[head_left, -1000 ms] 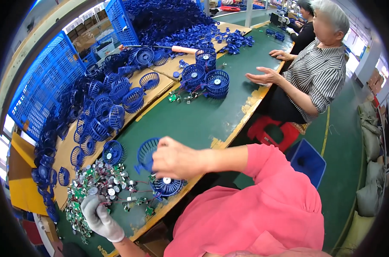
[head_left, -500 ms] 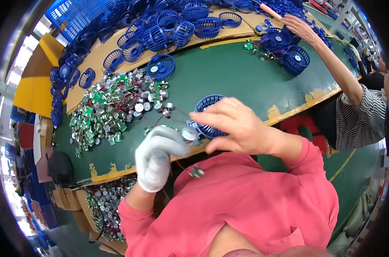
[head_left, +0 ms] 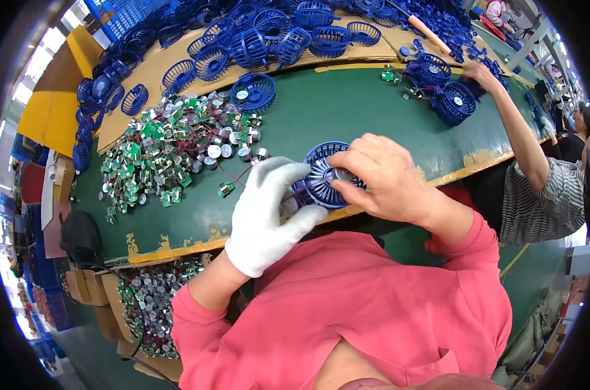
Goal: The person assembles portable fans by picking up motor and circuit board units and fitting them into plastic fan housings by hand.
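Observation:
A round blue plastic fan housing (head_left: 319,190) with a slatted cage lies at the near edge of the green table in front of me. My left hand (head_left: 265,218), in a white glove, grips its left side, fingers and thumb on either side of the rim. My bare right hand (head_left: 389,179) pinches a small round silver motor (head_left: 341,174) over the cage; the fingers hide part of it. Left of the housing, a small green circuit board (head_left: 226,189) on thin red wires lies beside the glove. Beyond it is a heap of motors and circuit boards (head_left: 158,153).
Many blue fan housings (head_left: 249,49) cover cardboard along the far side. One housing (head_left: 252,93) stands nearer, by the heap. At right, a co-worker's arm (head_left: 519,127) reaches over wired housings (head_left: 454,103). A cardboard box of motors (head_left: 158,305) sits below the table at left.
My right hand has closed on the motor over the housing. My left hand, which was lower and held a motor, has moved up and right onto the housing. The co-worker's hand has left the pink-handled tool.

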`<state>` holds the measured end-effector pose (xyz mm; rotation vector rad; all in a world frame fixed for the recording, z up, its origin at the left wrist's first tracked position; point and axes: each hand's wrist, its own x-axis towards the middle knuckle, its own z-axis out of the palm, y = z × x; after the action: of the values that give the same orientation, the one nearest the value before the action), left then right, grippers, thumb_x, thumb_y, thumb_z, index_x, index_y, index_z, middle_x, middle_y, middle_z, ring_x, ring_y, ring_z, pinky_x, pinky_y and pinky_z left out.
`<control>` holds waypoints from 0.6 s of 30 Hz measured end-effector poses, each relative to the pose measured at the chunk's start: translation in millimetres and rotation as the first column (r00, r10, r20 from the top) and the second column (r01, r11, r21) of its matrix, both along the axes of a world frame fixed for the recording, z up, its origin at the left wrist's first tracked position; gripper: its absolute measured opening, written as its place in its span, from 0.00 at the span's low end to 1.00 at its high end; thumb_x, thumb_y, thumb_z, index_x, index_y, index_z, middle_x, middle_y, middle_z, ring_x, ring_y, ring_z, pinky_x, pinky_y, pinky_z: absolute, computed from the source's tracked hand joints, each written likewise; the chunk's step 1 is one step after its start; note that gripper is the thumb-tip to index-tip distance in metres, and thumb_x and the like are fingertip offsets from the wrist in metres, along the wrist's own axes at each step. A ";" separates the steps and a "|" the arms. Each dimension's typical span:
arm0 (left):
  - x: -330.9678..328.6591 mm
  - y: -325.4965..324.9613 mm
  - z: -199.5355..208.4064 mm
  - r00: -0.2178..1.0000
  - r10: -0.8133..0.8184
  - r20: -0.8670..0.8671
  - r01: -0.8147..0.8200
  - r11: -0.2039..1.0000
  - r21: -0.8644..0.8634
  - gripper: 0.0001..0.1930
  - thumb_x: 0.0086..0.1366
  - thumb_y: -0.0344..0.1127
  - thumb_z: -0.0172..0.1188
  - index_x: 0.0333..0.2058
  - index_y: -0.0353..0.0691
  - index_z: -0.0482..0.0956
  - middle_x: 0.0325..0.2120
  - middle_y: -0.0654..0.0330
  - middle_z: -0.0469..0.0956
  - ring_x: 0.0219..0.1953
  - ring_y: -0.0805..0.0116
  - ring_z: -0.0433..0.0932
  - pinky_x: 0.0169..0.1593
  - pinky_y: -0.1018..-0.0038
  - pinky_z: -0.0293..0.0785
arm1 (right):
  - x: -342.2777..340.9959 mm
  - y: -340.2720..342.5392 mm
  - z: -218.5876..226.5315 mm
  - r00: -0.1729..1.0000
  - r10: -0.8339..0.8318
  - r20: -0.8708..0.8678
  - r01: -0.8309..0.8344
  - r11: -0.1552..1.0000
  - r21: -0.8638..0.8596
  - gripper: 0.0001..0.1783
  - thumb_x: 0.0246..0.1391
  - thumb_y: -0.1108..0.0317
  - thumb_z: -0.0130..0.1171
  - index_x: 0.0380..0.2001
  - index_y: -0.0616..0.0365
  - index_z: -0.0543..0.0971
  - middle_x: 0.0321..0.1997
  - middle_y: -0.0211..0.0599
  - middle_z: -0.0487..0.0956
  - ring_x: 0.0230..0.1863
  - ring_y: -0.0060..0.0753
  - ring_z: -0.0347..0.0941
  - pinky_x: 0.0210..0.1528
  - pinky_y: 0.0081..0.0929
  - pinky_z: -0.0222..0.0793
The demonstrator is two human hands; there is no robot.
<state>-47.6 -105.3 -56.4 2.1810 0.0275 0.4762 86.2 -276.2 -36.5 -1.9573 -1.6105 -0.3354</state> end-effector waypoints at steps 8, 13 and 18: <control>5.7 -1.6 -19.4 1.000 0.002 -0.013 0.003 0.916 0.401 0.21 0.49 0.35 0.68 0.44 0.44 0.75 0.42 0.57 0.73 0.38 0.56 0.76 0.41 0.67 0.74 | 11.5 4.6 -8.7 0.986 0.043 0.159 0.011 0.946 -0.324 0.13 0.42 0.66 0.66 0.32 0.54 0.75 0.28 0.32 0.72 0.36 0.35 0.69 0.40 0.33 0.61; 9.0 0.2 -17.0 0.996 -0.031 0.081 -0.010 0.886 0.463 0.13 0.50 0.33 0.66 0.37 0.46 0.78 0.35 0.62 0.76 0.35 0.59 0.75 0.38 0.68 0.72 | 14.8 7.7 -13.3 0.990 0.088 0.114 -0.041 0.931 -0.364 0.13 0.42 0.64 0.65 0.31 0.54 0.74 0.28 0.32 0.72 0.35 0.36 0.71 0.38 0.33 0.63; 9.6 1.0 -20.1 0.995 -0.008 0.096 -0.035 0.898 0.439 0.13 0.49 0.33 0.67 0.36 0.46 0.79 0.34 0.63 0.76 0.35 0.60 0.74 0.37 0.68 0.71 | 21.7 11.8 -13.9 0.976 0.200 0.090 -0.154 0.918 -0.366 0.10 0.44 0.64 0.62 0.26 0.56 0.73 0.27 0.36 0.74 0.33 0.38 0.74 0.34 0.35 0.69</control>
<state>-37.9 -104.3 -76.5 2.5999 -0.1298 0.6438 108.0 -264.4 -50.4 -2.0603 -2.0336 -0.0979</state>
